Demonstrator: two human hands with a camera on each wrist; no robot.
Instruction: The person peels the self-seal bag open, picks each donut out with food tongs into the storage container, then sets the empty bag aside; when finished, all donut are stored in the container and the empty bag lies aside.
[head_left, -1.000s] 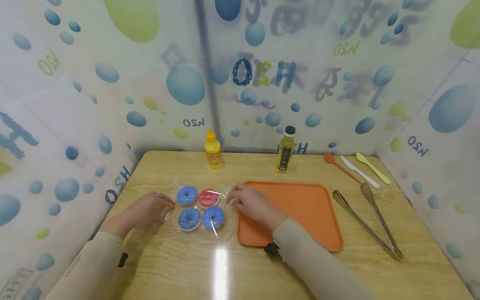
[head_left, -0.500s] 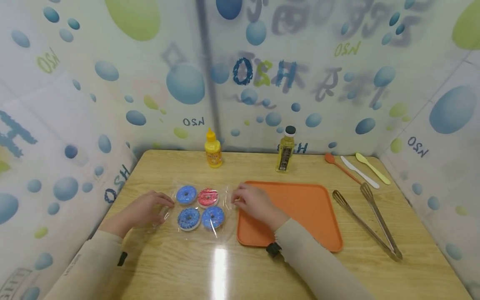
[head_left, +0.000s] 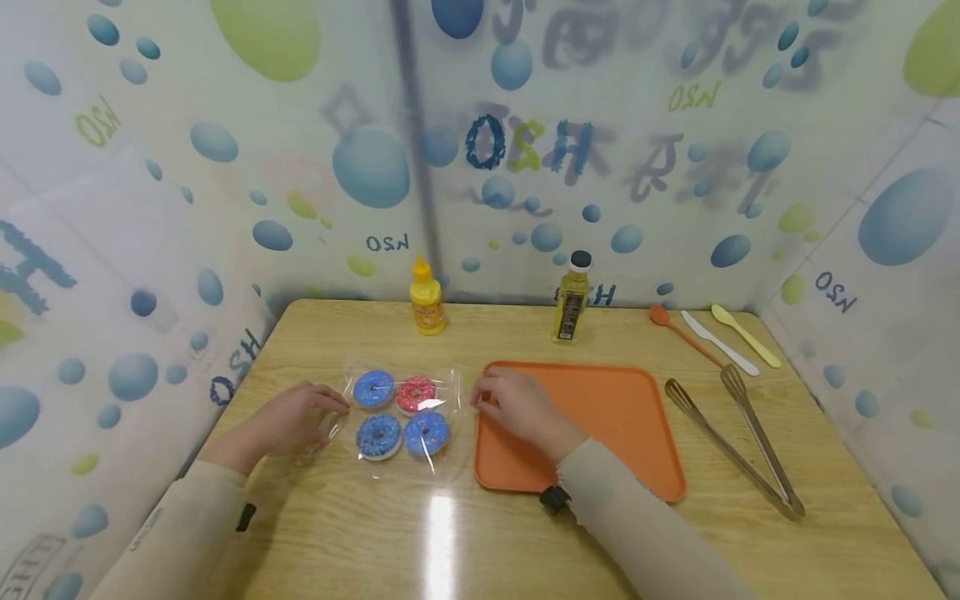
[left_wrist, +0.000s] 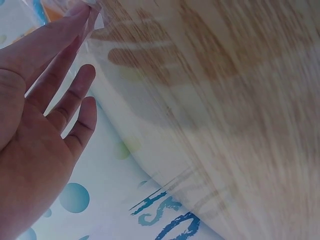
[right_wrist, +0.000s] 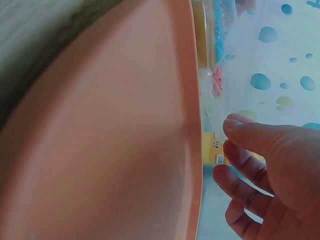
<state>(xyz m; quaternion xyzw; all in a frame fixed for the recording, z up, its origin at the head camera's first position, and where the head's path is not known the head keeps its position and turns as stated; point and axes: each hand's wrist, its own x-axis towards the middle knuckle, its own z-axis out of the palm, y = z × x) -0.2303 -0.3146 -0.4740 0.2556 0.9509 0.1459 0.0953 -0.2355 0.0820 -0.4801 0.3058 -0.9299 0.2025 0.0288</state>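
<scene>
A clear plastic bag (head_left: 459,433) with blue doughnuts (head_left: 378,436) and a pink doughnut (head_left: 416,394) lies on the table. At its left edge my left hand (head_left: 294,419) pinches the film; the left wrist view shows thumb and forefinger together on it, the other fingers loose. My right hand (head_left: 521,408) hovers over the left part of an orange tray (head_left: 600,425), by the bag's right side. In the right wrist view its thumb (right_wrist: 250,132) meets the forefinger where the film reaches them, apparently pinching its edge; the contact is faint.
Behind the bag stands a yellow squeeze bottle (head_left: 427,304), and behind the tray an oil bottle (head_left: 572,300). Metal tongs (head_left: 738,450) lie right of the tray. Farther back are an orange spoon (head_left: 678,332), a white knife (head_left: 716,342) and a yellow-green spoon (head_left: 742,333).
My right hand has moved a little to the right, farther over the tray, and the bag's right side looks drawn slightly that way. The left hand and the doughnuts have stayed put.
</scene>
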